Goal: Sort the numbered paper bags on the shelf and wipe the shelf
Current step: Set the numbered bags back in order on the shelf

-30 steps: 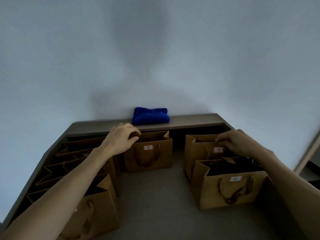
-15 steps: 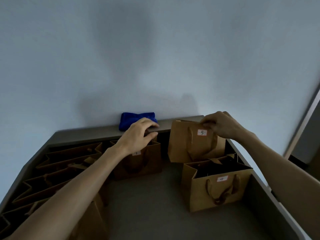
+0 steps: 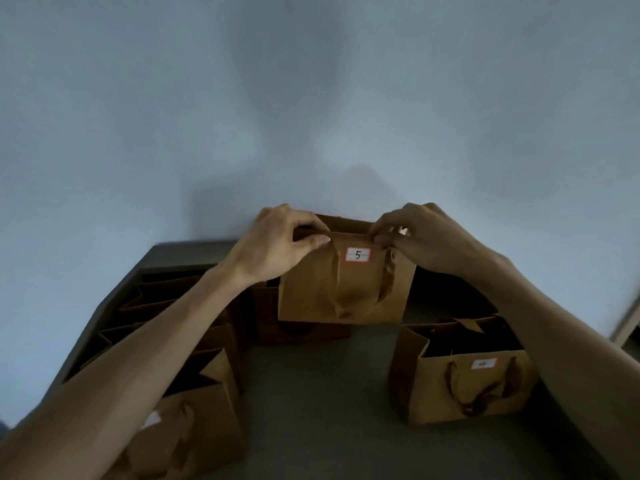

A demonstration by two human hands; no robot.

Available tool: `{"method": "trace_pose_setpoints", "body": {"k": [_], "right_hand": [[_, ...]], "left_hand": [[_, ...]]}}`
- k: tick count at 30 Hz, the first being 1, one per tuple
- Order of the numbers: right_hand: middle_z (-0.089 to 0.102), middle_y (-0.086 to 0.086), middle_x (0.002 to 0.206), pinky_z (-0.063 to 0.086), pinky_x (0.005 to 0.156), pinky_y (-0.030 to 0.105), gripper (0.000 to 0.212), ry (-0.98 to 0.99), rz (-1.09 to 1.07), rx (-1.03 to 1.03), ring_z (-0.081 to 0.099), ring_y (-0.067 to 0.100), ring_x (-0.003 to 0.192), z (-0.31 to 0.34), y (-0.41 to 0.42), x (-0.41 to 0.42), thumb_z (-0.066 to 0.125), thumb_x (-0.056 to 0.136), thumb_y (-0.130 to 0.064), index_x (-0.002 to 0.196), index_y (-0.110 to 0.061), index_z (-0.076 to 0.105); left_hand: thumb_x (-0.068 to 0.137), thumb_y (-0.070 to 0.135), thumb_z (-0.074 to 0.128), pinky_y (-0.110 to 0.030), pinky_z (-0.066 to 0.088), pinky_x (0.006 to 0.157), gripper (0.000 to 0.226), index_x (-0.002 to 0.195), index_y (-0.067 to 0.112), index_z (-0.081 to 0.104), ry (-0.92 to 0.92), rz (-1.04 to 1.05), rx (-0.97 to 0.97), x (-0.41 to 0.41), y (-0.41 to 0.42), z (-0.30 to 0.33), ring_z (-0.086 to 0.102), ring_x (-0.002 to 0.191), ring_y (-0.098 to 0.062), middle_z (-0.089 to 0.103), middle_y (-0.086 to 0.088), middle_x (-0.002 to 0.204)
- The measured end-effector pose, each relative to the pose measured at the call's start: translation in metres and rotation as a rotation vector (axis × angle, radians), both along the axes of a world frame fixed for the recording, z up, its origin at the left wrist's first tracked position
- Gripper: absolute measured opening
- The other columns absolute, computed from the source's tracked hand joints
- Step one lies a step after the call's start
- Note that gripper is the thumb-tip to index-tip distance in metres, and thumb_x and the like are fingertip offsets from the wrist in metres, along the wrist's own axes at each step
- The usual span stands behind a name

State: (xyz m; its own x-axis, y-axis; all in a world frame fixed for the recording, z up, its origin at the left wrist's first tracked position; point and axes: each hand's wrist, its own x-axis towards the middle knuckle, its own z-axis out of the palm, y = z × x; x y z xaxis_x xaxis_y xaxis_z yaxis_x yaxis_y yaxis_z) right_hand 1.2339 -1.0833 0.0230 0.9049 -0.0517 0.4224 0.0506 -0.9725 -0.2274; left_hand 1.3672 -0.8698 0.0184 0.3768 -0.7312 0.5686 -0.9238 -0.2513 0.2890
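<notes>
A brown paper bag labelled 5 (image 3: 346,289) hangs in the air above the grey shelf (image 3: 322,393). My left hand (image 3: 277,247) pinches its top rim at the left corner. My right hand (image 3: 426,237) pinches the rim at the right corner. A bag with a label that reads like 4 (image 3: 464,375) stands open on the shelf at the right. Behind and below the lifted bag stands another bag (image 3: 298,330), in shadow. The blue cloth is hidden behind the lifted bag.
A row of several open brown bags (image 3: 166,317) lines the shelf's left side, the nearest one (image 3: 194,434) under my left forearm. A pale wall rises behind the shelf. A door frame edge (image 3: 627,323) shows at the far right.
My right hand lifted bag 5 off the shelf and carried it left to the middle. My left hand left the other bag and took hold of bag 5's left corner.
</notes>
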Motion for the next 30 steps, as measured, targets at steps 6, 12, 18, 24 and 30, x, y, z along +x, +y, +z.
{"method": "trace_pose_setpoints", "body": {"k": [6,12,18,24,30], "right_hand": [[0.059,-0.023,0.095,0.035,0.075,0.008,0.015,0.157,0.137,0.078,0.051,-0.011,0.092,-0.022,0.015,0.016,0.061,0.095,-0.024,0.106,-0.028,0.071],[0.063,-0.011,0.102,0.044,0.081,0.018,0.016,0.191,0.155,0.019,0.056,-0.001,0.092,-0.062,0.033,0.037,0.059,0.096,-0.022,0.107,-0.024,0.070],[0.061,-0.011,0.103,0.052,0.088,0.029,0.014,0.252,0.143,-0.009,0.058,0.003,0.096,-0.091,0.042,0.047,0.059,0.095,-0.024,0.106,-0.026,0.067],[0.060,-0.012,0.108,0.050,0.092,0.026,0.017,0.285,0.149,0.022,0.054,0.000,0.100,-0.102,0.044,0.042,0.059,0.096,-0.023,0.110,-0.025,0.067],[0.056,-0.022,0.104,0.037,0.081,0.010,0.019,0.199,0.084,0.076,0.050,-0.010,0.098,-0.067,0.005,0.003,0.058,0.095,-0.025,0.112,-0.030,0.066]], "left_hand": [[0.085,0.035,0.066,-0.015,0.054,0.071,0.020,0.103,0.027,0.071,0.231,0.007,0.102,0.016,0.048,-0.023,0.064,0.091,-0.003,0.069,0.011,0.102],[0.085,0.033,0.070,-0.009,0.038,0.073,0.015,0.098,0.029,0.074,0.184,0.120,0.226,0.022,0.064,-0.059,0.056,0.085,0.007,0.060,0.024,0.088],[0.087,0.027,0.068,-0.002,0.033,0.066,0.015,0.100,0.022,0.074,0.145,0.129,0.353,0.025,0.066,-0.081,0.049,0.071,0.013,0.060,0.018,0.085],[0.088,0.031,0.066,-0.004,0.033,0.064,0.017,0.102,0.024,0.072,0.121,0.126,0.405,0.029,0.065,-0.094,0.047,0.073,0.013,0.066,0.012,0.096],[0.079,0.071,0.051,-0.027,0.037,0.089,0.041,0.103,0.041,0.066,0.014,0.123,0.519,0.037,0.058,-0.097,0.044,0.090,0.001,0.063,0.021,0.100]]}}
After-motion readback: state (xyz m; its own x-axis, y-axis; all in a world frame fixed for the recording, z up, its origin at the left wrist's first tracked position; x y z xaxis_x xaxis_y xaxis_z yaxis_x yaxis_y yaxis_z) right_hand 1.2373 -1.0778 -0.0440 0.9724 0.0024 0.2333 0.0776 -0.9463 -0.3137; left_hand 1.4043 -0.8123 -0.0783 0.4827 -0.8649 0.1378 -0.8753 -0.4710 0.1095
